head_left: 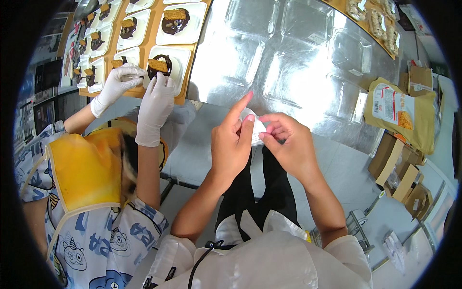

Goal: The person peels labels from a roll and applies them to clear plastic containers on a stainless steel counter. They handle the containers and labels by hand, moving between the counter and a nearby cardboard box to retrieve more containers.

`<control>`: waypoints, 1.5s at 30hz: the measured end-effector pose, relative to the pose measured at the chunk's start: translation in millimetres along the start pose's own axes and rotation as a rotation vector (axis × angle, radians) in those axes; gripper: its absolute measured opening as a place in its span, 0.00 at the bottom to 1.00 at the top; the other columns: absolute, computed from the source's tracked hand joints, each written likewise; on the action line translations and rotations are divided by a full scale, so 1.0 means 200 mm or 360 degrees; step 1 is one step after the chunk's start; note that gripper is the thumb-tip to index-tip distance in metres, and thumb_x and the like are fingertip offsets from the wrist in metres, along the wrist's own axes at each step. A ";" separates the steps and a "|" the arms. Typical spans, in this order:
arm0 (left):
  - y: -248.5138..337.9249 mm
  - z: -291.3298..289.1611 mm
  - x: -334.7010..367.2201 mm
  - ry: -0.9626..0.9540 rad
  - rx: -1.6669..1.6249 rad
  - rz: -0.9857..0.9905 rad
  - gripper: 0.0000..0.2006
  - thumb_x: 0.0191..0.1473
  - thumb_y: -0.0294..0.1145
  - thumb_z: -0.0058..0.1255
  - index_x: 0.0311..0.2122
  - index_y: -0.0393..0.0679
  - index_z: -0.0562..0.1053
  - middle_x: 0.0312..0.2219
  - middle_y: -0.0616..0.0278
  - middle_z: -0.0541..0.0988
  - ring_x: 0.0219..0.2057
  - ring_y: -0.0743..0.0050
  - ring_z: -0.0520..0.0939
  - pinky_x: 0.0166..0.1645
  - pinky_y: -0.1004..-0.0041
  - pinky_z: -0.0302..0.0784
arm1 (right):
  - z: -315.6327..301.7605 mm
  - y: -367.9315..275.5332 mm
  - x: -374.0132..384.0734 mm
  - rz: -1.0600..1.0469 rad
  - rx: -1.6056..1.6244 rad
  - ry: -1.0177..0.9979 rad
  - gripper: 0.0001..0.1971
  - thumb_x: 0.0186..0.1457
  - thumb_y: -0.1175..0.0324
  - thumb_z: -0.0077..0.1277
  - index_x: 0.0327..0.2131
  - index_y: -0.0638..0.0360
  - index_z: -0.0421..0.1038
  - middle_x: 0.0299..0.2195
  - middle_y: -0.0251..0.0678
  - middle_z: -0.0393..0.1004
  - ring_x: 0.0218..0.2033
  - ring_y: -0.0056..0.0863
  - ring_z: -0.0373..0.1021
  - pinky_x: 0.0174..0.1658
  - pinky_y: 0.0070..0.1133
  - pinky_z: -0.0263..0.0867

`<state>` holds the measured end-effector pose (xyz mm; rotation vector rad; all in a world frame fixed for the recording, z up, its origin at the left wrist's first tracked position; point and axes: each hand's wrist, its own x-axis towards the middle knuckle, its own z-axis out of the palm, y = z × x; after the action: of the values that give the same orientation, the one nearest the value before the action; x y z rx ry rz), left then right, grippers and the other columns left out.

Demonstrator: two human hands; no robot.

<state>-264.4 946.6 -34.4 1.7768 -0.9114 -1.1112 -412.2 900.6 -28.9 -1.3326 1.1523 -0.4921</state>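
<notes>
A small white paper slip (257, 128), which looks like a label backing, is between my two hands above the table's front edge. My left hand (234, 139) holds its left side with the thumb across it, the index finger stretched out. With thumb and fingertips together, my right hand (291, 144) pinches the slip's right side. Beyond my hands, several clear plastic lids (304, 79) lie on the shiny steel table (204, 86), some with a small white label (356, 72) near a corner. Glare hides part of their outlines.
At left, a co-worker's white-gloved hands (156, 108) work over white square trays (183, 55) of chocolate and biscuit on a wooden board (196, 45). A large yellow-gold bag (404, 115) and opened cardboard boxes (397, 168) stand at right. Wrapped packs (378, 24) sit at the far right.
</notes>
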 end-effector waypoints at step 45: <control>-0.23 -0.17 0.29 0.0400 0.0764 0.0520 0.29 0.60 0.32 0.52 0.67 0.54 0.63 0.34 0.48 0.80 0.32 0.49 0.82 0.39 0.63 0.75 | 0.33 0.34 0.32 -0.0823 -0.0556 0.0825 0.08 0.51 0.79 0.61 0.31 0.61 0.71 0.29 0.35 0.77 0.28 0.35 0.71 0.31 0.28 0.69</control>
<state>-206.0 922.2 -85.8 1.9918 -1.3296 -0.4694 -349.9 896.1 -125.0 -1.8899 1.3477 -1.0976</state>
